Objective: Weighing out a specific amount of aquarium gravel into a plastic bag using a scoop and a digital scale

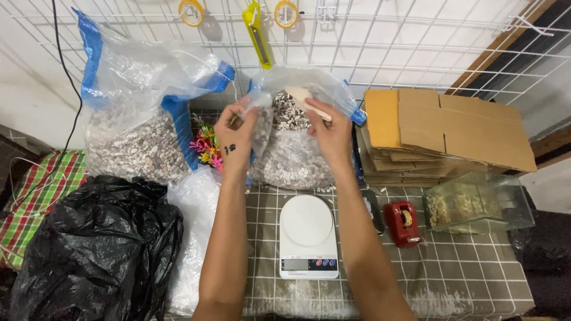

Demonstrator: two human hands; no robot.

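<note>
checked table, white wire grid wall, hands over pebble bag.

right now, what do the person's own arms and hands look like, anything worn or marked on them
Both forearms are bare, with no sleeves in view, and neither hand wears a glove. No watch, ring or bracelet shows. The left hand carries a small dark marking on its back near the wrist, like a tattoo or ink stamp. The right hand shows no marking.
</note>
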